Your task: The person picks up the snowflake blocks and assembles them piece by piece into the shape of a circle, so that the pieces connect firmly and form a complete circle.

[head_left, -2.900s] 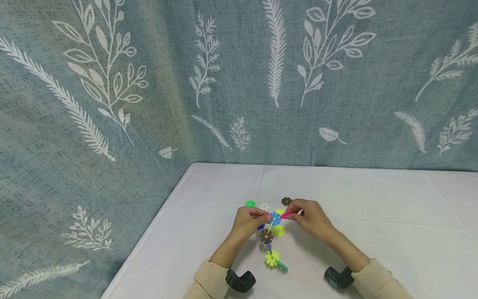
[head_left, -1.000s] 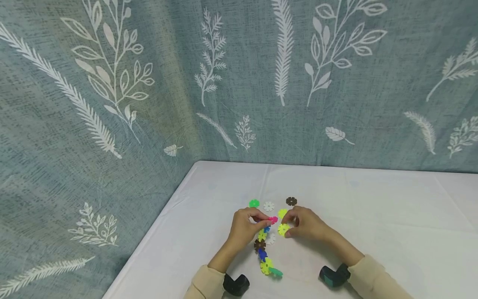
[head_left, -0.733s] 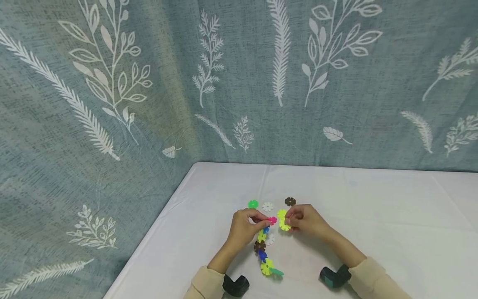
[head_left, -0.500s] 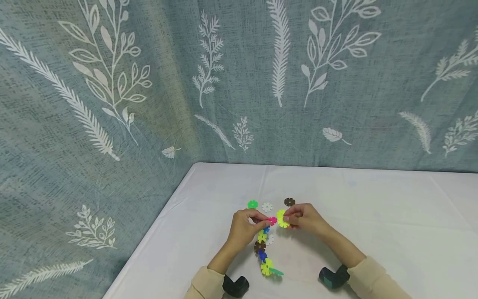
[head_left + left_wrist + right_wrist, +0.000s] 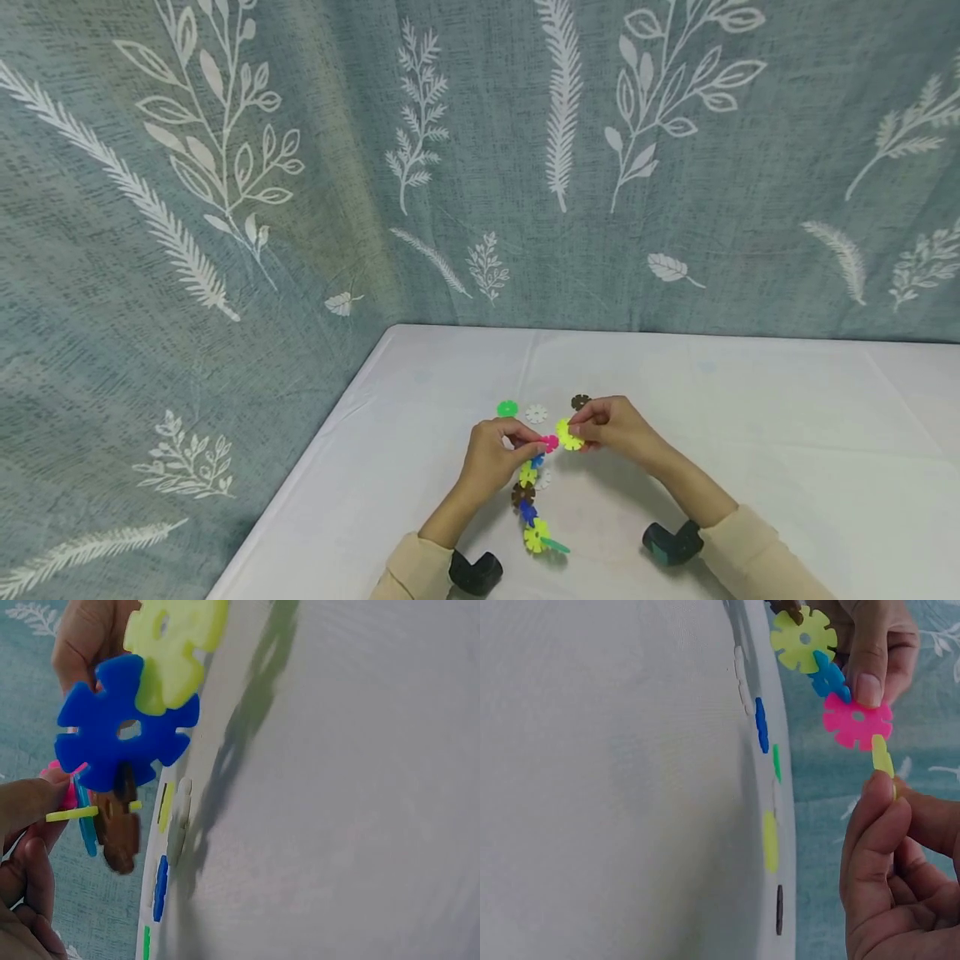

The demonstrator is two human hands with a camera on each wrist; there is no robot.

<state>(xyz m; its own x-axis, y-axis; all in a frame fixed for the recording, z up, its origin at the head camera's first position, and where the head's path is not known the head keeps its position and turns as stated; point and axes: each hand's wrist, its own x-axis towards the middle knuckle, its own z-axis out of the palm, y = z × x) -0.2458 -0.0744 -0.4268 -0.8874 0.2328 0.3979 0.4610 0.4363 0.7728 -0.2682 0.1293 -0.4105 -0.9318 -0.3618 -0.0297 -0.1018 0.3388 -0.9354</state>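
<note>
Blue-green fabric [image 5: 487, 125] printed with white leaf sprays [image 5: 212, 75] hangs beyond the far edge of the white, faintly creased surface [image 5: 750, 417] and along its left edge; a single printed leaf [image 5: 341, 303] shows near the far left corner.

This looks like a screened-off recording corner, in what kind of building cannot be told, for blue-green cloth [image 5: 480, 142] printed with white sprigs [image 5: 560, 100] hangs behind and left of a white-covered table [image 5: 750, 417], where the person wears dark wrist cameras [image 5: 476, 575].
</note>
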